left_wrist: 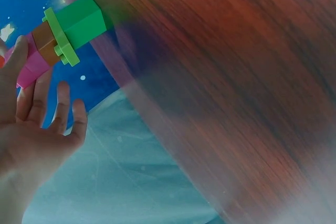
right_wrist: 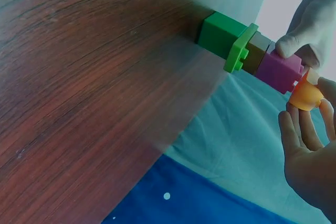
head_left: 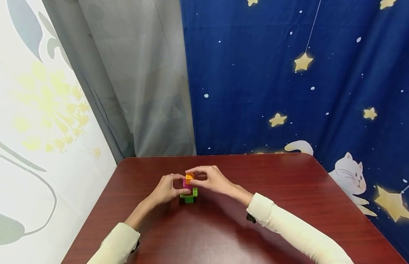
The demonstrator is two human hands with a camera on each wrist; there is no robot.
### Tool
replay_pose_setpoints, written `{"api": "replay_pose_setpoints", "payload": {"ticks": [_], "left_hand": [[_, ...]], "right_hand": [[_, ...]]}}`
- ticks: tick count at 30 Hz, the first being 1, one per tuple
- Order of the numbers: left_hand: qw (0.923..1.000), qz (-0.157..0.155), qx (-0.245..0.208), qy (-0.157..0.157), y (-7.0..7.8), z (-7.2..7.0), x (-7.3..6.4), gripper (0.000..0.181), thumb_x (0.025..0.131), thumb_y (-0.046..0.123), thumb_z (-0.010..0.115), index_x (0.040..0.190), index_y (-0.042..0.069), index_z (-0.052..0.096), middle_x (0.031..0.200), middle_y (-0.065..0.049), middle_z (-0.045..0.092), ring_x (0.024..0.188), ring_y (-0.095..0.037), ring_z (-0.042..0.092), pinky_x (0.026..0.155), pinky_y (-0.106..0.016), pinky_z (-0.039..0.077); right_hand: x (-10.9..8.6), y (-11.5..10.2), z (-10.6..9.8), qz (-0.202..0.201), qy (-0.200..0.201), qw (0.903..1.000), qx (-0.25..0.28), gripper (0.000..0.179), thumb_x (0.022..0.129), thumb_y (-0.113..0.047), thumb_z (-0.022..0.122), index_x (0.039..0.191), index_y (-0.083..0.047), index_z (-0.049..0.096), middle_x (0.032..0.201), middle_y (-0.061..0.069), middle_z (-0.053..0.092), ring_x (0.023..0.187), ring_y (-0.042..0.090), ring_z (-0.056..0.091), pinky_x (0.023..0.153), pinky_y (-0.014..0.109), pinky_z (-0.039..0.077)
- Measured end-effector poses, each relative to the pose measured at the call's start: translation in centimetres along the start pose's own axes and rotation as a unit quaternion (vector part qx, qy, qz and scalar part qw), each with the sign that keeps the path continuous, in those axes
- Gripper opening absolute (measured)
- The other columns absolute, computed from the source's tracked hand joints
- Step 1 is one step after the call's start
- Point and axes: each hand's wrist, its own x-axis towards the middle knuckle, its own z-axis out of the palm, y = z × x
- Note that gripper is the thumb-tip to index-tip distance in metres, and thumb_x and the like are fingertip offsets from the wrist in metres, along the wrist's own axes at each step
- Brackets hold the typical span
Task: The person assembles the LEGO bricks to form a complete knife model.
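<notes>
A small tower of toy building blocks stands on the table in the head view. At its base is a green block, topped by a lime-green studded plate. A brown block and then a pink block come above that. My left hand pinches the pink block between thumb and fingers. At the top, my right hand pinches an orange block with a curved side, right at the pink block's studs. In the left wrist view, fingers hide most of the orange block.
The tower stands on a dark red wooden table with rounded far corners. Behind the table hang a grey curtain and a blue curtain with stars. A white patterned wall panel rises at the left.
</notes>
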Motion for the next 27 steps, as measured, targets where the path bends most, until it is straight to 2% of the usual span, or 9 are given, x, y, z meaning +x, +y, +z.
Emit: {"api": "replay_pose_setpoints", "payload": {"ticks": [7,13,20,27], "left_hand": [[0.9999,0.005,-0.007,-0.007,-0.3,0.2,0.2,0.044,0.08,0.033,0.092,0.113,0.009,0.077,0.104,-0.003,0.075,0.097,-0.027,0.067,0.09,-0.047,0.057],[0.9998,0.015,-0.009,-0.006,-0.4,0.0,0.5,0.04,0.079,0.029,0.093,0.111,0.01,0.078,0.105,-0.003,0.076,0.102,-0.035,0.068,0.094,-0.054,0.054],[0.9996,0.026,0.005,-0.001,-0.5,-0.1,0.7,0.039,0.079,0.03,0.093,0.11,0.011,0.078,0.104,-0.002,0.076,0.099,-0.033,0.069,0.09,-0.052,0.055],[0.9995,0.03,0.002,-0.001,-0.5,0.0,0.6,0.042,0.079,0.03,0.093,0.112,0.01,0.077,0.104,-0.002,0.076,0.098,-0.031,0.069,0.089,-0.051,0.056]], "right_hand": [[0.4,0.4,0.8,-0.01,0.004,0.9996,-0.026,0.035,0.094,-0.01,0.078,0.128,-0.009,0.072,0.117,0.002,0.075,0.108,0.011,0.07,0.095,0.034,0.056],[0.8,0.7,1.2,-0.018,0.021,0.9983,-0.05,0.033,0.093,-0.014,0.08,0.125,-0.008,0.074,0.117,0.001,0.076,0.108,0.012,0.071,0.094,0.039,0.057],[1.0,0.8,1.3,-0.03,0.03,0.9972,-0.062,0.031,0.094,-0.013,0.079,0.124,-0.006,0.074,0.117,0.003,0.076,0.11,0.011,0.07,0.095,0.044,0.057],[0.9,1.0,1.6,-0.044,0.039,0.9909,-0.121,0.034,0.092,-0.021,0.081,0.125,-0.016,0.076,0.116,-0.002,0.076,0.106,0.008,0.07,0.092,0.032,0.056]]}}
